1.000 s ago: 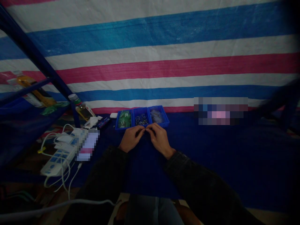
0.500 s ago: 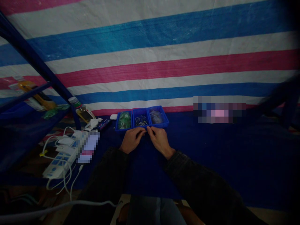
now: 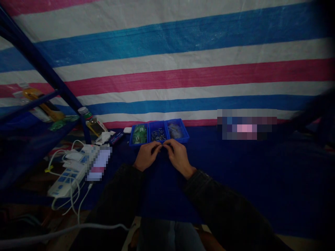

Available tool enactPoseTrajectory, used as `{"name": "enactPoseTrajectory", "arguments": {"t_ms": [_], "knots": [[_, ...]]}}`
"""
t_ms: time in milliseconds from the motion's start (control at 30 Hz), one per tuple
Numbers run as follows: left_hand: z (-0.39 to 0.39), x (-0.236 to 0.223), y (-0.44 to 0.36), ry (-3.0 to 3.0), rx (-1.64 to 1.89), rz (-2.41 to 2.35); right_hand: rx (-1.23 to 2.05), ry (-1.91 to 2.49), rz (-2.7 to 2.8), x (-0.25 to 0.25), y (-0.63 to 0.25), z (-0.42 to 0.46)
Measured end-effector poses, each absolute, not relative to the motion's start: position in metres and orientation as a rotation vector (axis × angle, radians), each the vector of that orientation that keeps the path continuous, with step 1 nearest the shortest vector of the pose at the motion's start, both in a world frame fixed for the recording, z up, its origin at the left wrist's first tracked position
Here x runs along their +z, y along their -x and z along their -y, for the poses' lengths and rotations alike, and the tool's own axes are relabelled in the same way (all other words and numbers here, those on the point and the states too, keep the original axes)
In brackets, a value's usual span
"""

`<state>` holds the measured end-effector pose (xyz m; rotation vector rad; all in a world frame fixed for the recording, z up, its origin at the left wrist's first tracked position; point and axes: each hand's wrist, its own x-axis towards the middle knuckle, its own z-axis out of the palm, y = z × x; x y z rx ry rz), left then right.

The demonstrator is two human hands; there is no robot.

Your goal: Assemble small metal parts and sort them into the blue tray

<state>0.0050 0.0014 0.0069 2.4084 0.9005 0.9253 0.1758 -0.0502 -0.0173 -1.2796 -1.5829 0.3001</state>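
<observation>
My left hand [image 3: 146,156] and my right hand [image 3: 178,157] meet at the fingertips just in front of a blue three-compartment tray [image 3: 181,140]. Both sets of fingers pinch a tiny part, mostly hidden by them. The middle compartment nearest my hands holds several small metal pins [image 3: 158,134]. Green items in a bag [image 3: 139,134] fill the left compartment. A clear bag of small pieces [image 3: 175,131] lies in the right compartment.
A white power strip [image 3: 66,179] with white cables lies left of my hands, near a bottle [image 3: 93,124] and a blue metal shelf frame [image 3: 44,68]. Dark blue cloth [image 3: 235,174] covers the work surface, and a striped tarp [image 3: 167,69] hangs behind.
My fingertips have drawn back together over the last half second, after parting slightly. The tray and other objects stay put, with only a small shift of the view.
</observation>
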Motion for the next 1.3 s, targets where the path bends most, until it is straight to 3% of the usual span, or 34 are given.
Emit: {"name": "enactPoseTrajectory", "arguments": {"t_ms": [233, 467, 1300], "knots": [[-0.001, 0.007, -0.0058, -2.404, 0.938, -0.903, 0.301, 1.46, 1.591, -0.0196, -0.1777, 0.0457], [-0.0028, 0.008, -0.004, -2.383, 0.99, -0.909, 0.304, 1.247, 1.581, -0.0158, -0.1771, 0.0484], [-0.0013, 0.0069, -0.0053, -2.373, 0.952, -0.912, 0.29, 1.351, 1.587, -0.0181, -0.177, 0.0488]]}}
